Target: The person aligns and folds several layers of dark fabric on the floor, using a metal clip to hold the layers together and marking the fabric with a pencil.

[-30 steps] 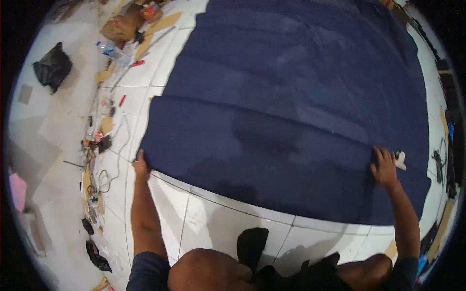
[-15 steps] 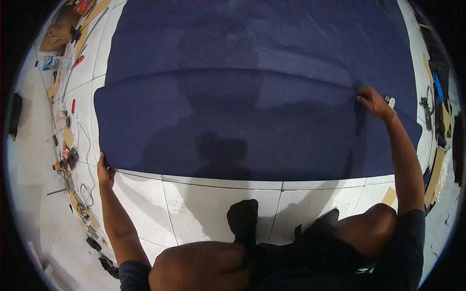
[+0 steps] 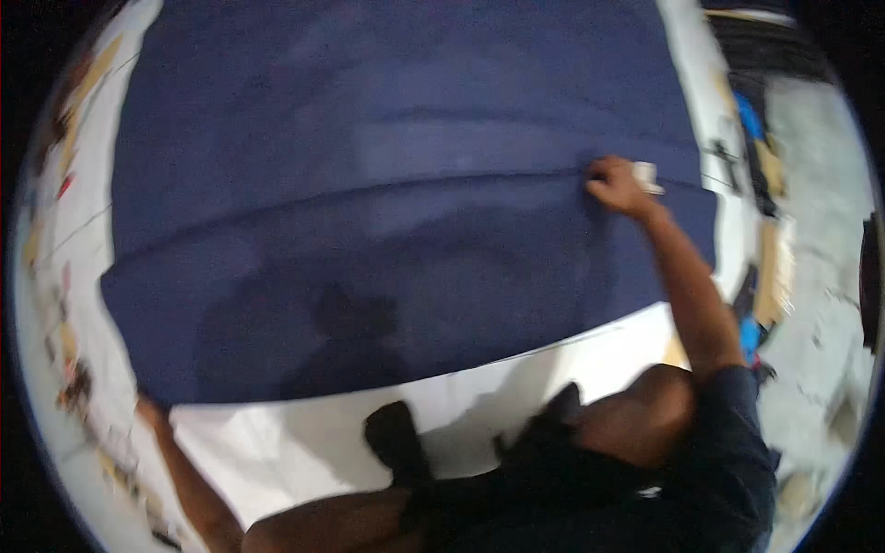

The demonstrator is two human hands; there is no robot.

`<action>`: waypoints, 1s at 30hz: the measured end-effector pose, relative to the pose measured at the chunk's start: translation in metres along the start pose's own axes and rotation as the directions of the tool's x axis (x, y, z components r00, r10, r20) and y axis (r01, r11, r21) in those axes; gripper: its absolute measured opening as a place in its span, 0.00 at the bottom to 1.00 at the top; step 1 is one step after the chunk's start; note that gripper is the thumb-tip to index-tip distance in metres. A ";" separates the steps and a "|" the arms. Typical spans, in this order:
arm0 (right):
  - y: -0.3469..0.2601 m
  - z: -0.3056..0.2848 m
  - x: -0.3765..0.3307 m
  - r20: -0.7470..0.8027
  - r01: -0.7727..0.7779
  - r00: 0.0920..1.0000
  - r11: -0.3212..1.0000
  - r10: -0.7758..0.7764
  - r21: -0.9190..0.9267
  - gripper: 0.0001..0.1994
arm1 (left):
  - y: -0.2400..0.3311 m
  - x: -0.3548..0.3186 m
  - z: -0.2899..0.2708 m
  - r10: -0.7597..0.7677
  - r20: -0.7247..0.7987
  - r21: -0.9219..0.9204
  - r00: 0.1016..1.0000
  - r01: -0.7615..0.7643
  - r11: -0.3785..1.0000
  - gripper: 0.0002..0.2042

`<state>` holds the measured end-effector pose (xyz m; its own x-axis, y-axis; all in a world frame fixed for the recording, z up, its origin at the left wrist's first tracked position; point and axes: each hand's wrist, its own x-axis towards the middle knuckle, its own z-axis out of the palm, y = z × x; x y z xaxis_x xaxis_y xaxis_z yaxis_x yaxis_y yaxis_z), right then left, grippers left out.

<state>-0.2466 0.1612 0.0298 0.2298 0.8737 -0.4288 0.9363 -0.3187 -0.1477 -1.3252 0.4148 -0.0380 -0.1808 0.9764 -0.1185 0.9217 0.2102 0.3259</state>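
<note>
A wide dark blue sheet, fabric-like, covers most of the tiled floor before me, with a raised fold running across it. My left hand is at the sheet's near left corner, blurred, its fingers partly hidden at the edge. Farther off on the right, my right hand is closed on the sheet at the right end of the fold. A small pale object shows beside that hand. Whether it is held or lies on the sheet, I cannot tell.
White floor tiles border the sheet. Along the right lie a dark tool, blue items and cardboard strips. Blurred clutter lines the left side. My dark-covered foot is near the sheet's front edge.
The view has swung to the right and tilted. My right hand has come nearer with the fold and the pale object. My left hand remains at the near left corner.
</note>
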 end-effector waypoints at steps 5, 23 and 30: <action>-0.008 0.017 -0.015 -0.065 -0.217 0.975 0.970 0.211 -0.106 0.25 | 0.035 -0.059 0.089 -0.428 0.042 -0.533 0.903 0.382 0.755 0.24; 0.001 0.034 -0.080 -0.147 -0.203 0.970 0.977 0.192 -0.064 0.28 | 0.135 -0.075 0.080 -0.407 -0.021 -0.637 0.913 0.301 0.710 0.26; -0.047 0.030 -0.116 -0.264 -0.085 0.963 0.987 0.047 -0.136 0.32 | 0.107 -0.093 0.111 -0.287 0.137 -0.897 0.948 0.241 0.369 0.30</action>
<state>-0.3257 0.0641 0.0592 0.3353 0.9238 -0.1847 0.9407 -0.3390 0.0120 -1.1716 0.3414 -0.0961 -0.3895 0.8583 -0.3342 -0.0111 0.3585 0.9335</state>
